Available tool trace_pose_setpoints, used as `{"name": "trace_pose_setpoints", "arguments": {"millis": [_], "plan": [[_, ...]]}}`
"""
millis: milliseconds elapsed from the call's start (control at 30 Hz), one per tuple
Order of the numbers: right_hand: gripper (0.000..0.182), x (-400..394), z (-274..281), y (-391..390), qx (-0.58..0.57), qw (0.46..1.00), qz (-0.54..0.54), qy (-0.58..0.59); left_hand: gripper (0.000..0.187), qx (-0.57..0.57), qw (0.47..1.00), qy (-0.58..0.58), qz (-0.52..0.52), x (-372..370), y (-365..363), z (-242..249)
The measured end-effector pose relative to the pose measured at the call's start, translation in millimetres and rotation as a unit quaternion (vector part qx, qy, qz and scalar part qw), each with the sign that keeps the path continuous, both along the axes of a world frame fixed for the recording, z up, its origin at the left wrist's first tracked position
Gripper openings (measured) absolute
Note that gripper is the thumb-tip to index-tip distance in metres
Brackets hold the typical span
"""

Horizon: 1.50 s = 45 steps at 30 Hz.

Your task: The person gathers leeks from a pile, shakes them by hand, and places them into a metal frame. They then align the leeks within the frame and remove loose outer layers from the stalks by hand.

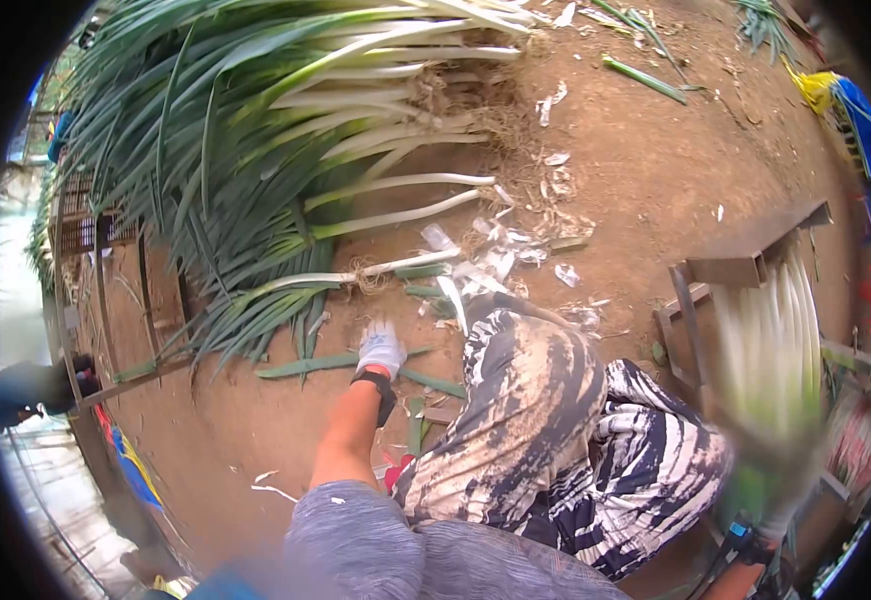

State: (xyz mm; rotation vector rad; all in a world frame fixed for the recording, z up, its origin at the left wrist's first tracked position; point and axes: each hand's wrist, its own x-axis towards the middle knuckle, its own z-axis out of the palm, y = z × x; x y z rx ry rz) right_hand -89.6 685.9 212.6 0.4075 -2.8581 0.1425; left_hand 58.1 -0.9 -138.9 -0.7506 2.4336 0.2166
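My left hand [383,348], in a pale work glove, reaches low over the soil with its fingers stretched out. It holds nothing that I can see. Just beyond it a single long green onion [376,268] lies with its roots and white stalk showing, and a cut green leaf [306,366] lies beside the hand. At the lower right my right hand [778,522] is blurred at the leafy end of a bunch of long green onions [771,340]. Its fingers cannot be made out. The bunch's white stalks lie in a brown metal stand [726,271].
A large heap of long green onions [286,130] covers the ground at the upper left, roots to the right. Peeled skins [501,255] litter the soil near my patterned trousers [516,410]. A tied bundle [856,445] sits at the right edge, and a dark crate [81,225] stands far left.
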Motion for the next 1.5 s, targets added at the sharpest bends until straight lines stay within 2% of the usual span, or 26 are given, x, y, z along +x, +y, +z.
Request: {"name": "trace_pose_setpoints", "arguments": {"millis": [33, 133, 167, 233, 267, 300, 400, 433, 533, 567, 667, 733, 767, 833, 900, 1000, 1033, 1167, 1233, 1267, 1300, 1333, 1367, 1400, 1467, 1500], "plan": [[0.041, -2, -6, 9, 0.016, 0.999, -0.037, -0.013, 0.064, -0.045, 0.998, 0.049, -0.010, 2, 0, -7], [0.044, 0, -5, 29, -0.241, 0.950, -0.168, -0.107, 0.059, -0.076, 0.975, 0.208, -0.013, -25, -24, -19], [0.049, 4, -6, 55, -0.227, 0.955, -0.141, -0.130, 0.056, -0.101, 0.962, 0.252, -0.013, -39, -34, -22], [0.052, 8, 9, 47, -0.127, 0.975, -0.123, -0.136, 0.048, -0.142, 0.949, 0.277, 0.056, -64, -57, -17], [0.054, 7, 17, 28, -0.079, 0.981, -0.112, -0.138, 0.045, -0.158, 0.954, 0.246, 0.059, -68, -69, -20], [0.058, 5, 21, 8, -0.195, 0.946, -0.213, -0.147, 0.042, -0.174, 0.959, 0.216, 0.060, -70, -82, -20], [0.057, 7, 26, 19, -0.266, 0.919, -0.249, -0.152, 0.034, -0.184, 0.979, 0.075, 0.047, -63, -114, -4], [0.051, 7, 24, 27, -0.308, 0.908, -0.242, -0.147, 0.031, -0.177, 0.983, 0.020, 0.038, -62, -120, 5], [0.047, 3, 28, 35, -0.376, 0.861, -0.305, -0.157, 0.025, -0.125, 0.992, 0.027, 0.001, -68, -131, 15], [0.048, 4, 25, 43, -0.267, 0.915, -0.276, -0.126, 0.021, -0.108, 0.990, 0.083, -0.038, -74, -127, 25], [0.048, 6, 32, 42, -0.231, 0.920, -0.267, -0.172, 0.023, 0.068, 0.988, 0.104, -0.088, -107, -89, 61], [0.048, 7, 37, 34, -0.082, 0.958, -0.214, -0.171, 0.024, 0.109, 0.948, 0.263, -0.144, -111, -61, 47], [0.048, 8, 39, 30, -0.006, 0.968, -0.185, -0.168, 0.025, 0.083, 0.951, 0.274, -0.121, -118, -49, 45], [0.047, 6, 38, 18, -0.051, 0.967, -0.182, -0.170, 0.026, 0.028, 0.950, 0.302, -0.073, -135, -32, 41], [0.043, -3, 44, -23, -0.115, 0.955, -0.204, -0.179, 0.022, -0.018, 0.969, 0.230, -0.093, -136, -35, 32], [0.042, -3, 44, -1, -0.224, 0.896, -0.320, -0.212, 0.013, -0.049, 0.979, 0.147, -0.130, -119, -66, -15], [0.043, -1, 38, 5, -0.293, 0.876, -0.333, -0.191, 0.013, -0.052, 0.983, 0.119, -0.130, -112, -79, -25], [0.043, 1, 26, -3, -0.319, 0.876, -0.345, -0.109, 0.014, -0.050, 0.985, 0.007, -0.164, -103, -92, -5], [0.044, 4, 32, 10, -0.313, 0.879, -0.331, -0.141, 0.012, -0.045, 0.983, -0.007, -0.178, -102, -88, -1], [0.044, 4, 33, 13, -0.309, 0.881, -0.322, -0.156, 0.012, -0.047, 0.982, 0.009, -0.182, -106, -83, 4], [0.044, 12, 30, 12, -0.255, 0.931, -0.235, -0.114, 0.012, -0.048, 0.981, 0.024, -0.187, -110, -78, 9], [0.044, 9, 31, 4, -0.288, 0.907, -0.282, -0.125, 0.012, -0.050, 0.979, 0.037, -0.192, -118, -74, 20], [0.044, 4, 34, -4, -0.319, 0.879, -0.328, -0.136, 0.020, -0.044, 0.978, 0.035, -0.202, -131, -68, 30], [0.045, 2, 37, -8, -0.349, 0.848, -0.372, -0.147, 0.024, -0.050, 0.969, 0.119, -0.211, -142, -63, 37], [0.045, 6, 30, -1, -0.360, 0.853, -0.358, -0.121, 0.031, -0.060, 0.932, 0.283, -0.219, -165, -57, 45], [0.045, 5, 28, 2, -0.367, 0.856, -0.349, -0.107, 0.037, -0.110, 0.918, 0.287, -0.251, -179, -58, 42]]}}
